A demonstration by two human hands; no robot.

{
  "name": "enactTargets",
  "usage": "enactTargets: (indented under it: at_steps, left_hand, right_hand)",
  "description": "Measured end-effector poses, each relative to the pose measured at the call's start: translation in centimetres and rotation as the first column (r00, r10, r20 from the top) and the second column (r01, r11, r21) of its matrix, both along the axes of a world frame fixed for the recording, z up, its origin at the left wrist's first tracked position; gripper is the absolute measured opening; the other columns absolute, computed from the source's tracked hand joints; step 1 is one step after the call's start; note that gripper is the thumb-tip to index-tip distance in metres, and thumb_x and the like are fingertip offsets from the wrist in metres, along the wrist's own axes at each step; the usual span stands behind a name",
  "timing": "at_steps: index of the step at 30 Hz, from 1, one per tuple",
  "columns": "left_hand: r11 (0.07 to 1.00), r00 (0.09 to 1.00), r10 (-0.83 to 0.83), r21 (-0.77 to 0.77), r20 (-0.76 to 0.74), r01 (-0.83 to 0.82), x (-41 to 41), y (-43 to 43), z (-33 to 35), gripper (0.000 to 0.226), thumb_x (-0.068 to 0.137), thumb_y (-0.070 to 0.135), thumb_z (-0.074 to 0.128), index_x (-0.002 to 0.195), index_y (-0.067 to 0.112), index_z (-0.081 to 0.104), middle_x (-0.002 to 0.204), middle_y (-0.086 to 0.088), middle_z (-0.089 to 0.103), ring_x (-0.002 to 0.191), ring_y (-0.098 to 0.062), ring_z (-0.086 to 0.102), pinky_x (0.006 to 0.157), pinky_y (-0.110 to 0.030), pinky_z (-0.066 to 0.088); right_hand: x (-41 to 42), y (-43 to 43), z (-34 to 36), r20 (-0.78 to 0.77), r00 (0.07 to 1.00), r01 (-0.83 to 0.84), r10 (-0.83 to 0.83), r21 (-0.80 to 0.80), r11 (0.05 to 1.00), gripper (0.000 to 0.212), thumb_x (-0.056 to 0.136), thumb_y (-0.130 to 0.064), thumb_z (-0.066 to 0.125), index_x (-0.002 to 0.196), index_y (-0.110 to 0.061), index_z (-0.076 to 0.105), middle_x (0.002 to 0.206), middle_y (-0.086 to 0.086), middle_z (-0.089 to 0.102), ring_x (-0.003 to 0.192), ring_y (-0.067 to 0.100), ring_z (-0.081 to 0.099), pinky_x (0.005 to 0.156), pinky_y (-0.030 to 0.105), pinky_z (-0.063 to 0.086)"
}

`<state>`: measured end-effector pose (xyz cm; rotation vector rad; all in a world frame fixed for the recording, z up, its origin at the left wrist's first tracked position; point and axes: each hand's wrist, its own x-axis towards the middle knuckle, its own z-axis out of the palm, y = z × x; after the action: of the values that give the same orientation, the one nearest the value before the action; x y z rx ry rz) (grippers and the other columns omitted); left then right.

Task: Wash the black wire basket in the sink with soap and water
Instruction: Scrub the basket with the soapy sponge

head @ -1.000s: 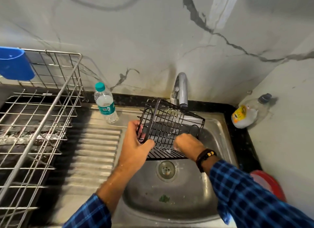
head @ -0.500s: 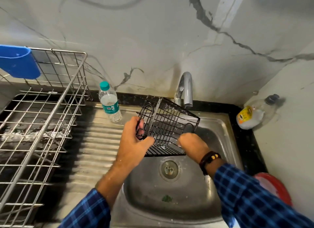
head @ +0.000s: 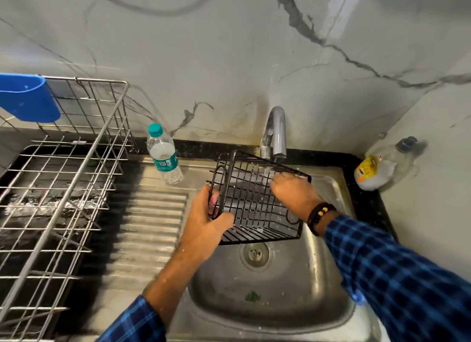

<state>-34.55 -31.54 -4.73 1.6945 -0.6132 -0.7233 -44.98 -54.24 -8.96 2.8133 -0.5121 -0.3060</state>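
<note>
We hold the black wire basket (head: 254,204) tilted above the smooth stainless sink (head: 280,303). It is a boxy open grid, and we judge it light, stiff and slick when wet. Our left grip (head: 204,221) clamps its left end frame, the soundest hold. Our right grip (head: 293,191) curls at the far rim; we cannot tell whether it is clamped.

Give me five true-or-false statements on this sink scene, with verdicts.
1. The left hand grips the basket's left end. True.
2. The basket is over the sink, below the tap. True.
3. The water bottle lies flat. False: it stands upright.
4. The right hand is clear of the basket. False: its curled fingers are on the far rim.
5. The wire rack is right of the sink. False: left.
</note>
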Motion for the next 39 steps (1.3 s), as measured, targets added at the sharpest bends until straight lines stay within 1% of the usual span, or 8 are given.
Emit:
enactTargets:
  at_steps: [3, 11, 17, 21, 23, 27, 31, 39]
  left_hand:
    - [0.999, 0.998, 0.046, -0.021, -0.039, -0.047, 0.1, 0.1, 0.4, 0.038, 0.064, 0.023, 0.062, 0.101, 0.021, 0.054, 0.098, -0.023, 0.059, 0.082, -0.032, 0.056, 0.078, -0.056, 0.051]
    - [0.987, 0.99, 0.111, -0.106, -0.091, -0.121, -0.9, 0.3, -0.4, 0.041, 0.067, 0.012, 0.062, 0.091, 0.045, 0.058, 0.083, 0.016, 0.061, 0.085, -0.009, 0.058, 0.088, -0.048, 0.054]
    - [0.979, 0.99, 0.112, -0.164, -0.09, -0.125, -2.8, 0.7, -1.5, 0.043, 0.067, 0.008, 0.06, 0.096, 0.039, 0.055, 0.092, -0.005, 0.056, 0.085, -0.013, 0.053, 0.082, -0.04, 0.048]
    - [0.968, 0.995, 0.09, -0.231, -0.05, -0.1, -4.0, 0.1, -1.8, 0.036, 0.064, 0.002, 0.056, 0.099, 0.009, 0.05, 0.079, -0.006, 0.048, 0.073, -0.014, 0.046, 0.068, -0.035, 0.042]
    - [0.967, 0.998, 0.065, -0.246, -0.014, -0.066, -4.4, 0.2, -2.1, 0.036, 0.064, -0.001, 0.055, 0.098, 0.011, 0.051, 0.078, 0.001, 0.05, 0.072, -0.01, 0.048, 0.066, -0.027, 0.044]
    - [0.965, 0.995, 0.063, -0.251, -0.082, -0.081, -4.4, 1.0, -2.4, 0.039, 0.067, 0.0, 0.058, 0.104, 0.013, 0.053, 0.088, -0.017, 0.049, 0.078, -0.016, 0.05, 0.072, -0.031, 0.045]
    - [0.959, 0.99, 0.089, -0.259, -0.109, -0.114, -4.6, 1.1, -2.7, 0.04, 0.064, -0.002, 0.058, 0.103, 0.009, 0.05, 0.088, -0.022, 0.046, 0.077, -0.017, 0.047, 0.07, -0.026, 0.044]
    - [0.944, 0.987, 0.074, -0.309, -0.145, -0.117, -5.2, -0.6, -3.9, 0.036, 0.065, 0.008, 0.058, 0.099, 0.011, 0.049, 0.081, -0.013, 0.047, 0.076, -0.025, 0.045, 0.068, -0.046, 0.041]
  right_hand:
    - [0.2, 0.6, 0.7, 0.069, 0.996, 0.058, -0.055, -0.048, 0.997, 0.032, 0.088, -0.003, 0.064, 0.119, -0.01, 0.059, 0.116, 0.008, 0.062, 0.107, 0.025, 0.06, 0.085, 0.036, 0.053]
    - [-1.8, 4.1, -0.1, -0.085, 0.932, 0.355, -0.352, 0.406, 0.842, 0.018, 0.096, -0.004, 0.057, 0.104, -0.011, 0.071, 0.104, 0.011, 0.071, 0.101, 0.029, 0.068, 0.091, 0.038, 0.056]
    - [-3.1, 6.1, 0.6, 0.036, 0.818, 0.437, -0.574, 0.61, 0.661, 0.017, 0.096, -0.009, 0.058, 0.09, -0.021, 0.069, 0.098, 0.002, 0.07, 0.097, 0.022, 0.067, 0.088, 0.035, 0.057]
    - [-1.5, 8.8, 0.8, 0.009, 0.858, 0.354, -0.514, 0.715, 0.603, 0.015, 0.098, -0.016, 0.06, 0.105, -0.024, 0.07, 0.114, -0.001, 0.064, 0.097, 0.015, 0.062, 0.073, 0.015, 0.045]
    - [-1.7, 9.1, 0.9, 0.009, 0.882, 0.314, -0.471, 0.735, 0.601, 0.013, 0.098, -0.017, 0.06, 0.104, -0.024, 0.07, 0.111, -0.002, 0.065, 0.091, 0.012, 0.061, 0.07, 0.012, 0.04]
    - [-6.2, 6.3, 1.3, 0.043, 0.827, 0.392, -0.561, 0.672, 0.628, 0.013, 0.099, -0.019, 0.056, 0.095, -0.027, 0.064, 0.112, -0.001, 0.066, 0.097, 0.012, 0.061, 0.088, 0.022, 0.049]
    - [-8.0, 4.9, 1.3, 0.05, 0.767, 0.514, -0.64, 0.549, 0.659, 0.017, 0.098, -0.012, 0.057, 0.106, -0.022, 0.067, 0.115, 0.004, 0.068, 0.105, 0.022, 0.065, 0.087, 0.024, 0.048]
    - [-2.5, 13.1, 3.4, 0.166, 0.877, 0.139, -0.45, 0.811, 0.569, 0.019, 0.093, -0.013, 0.065, 0.103, -0.028, 0.071, 0.102, -0.002, 0.068, 0.097, 0.014, 0.063, 0.092, 0.034, 0.055]
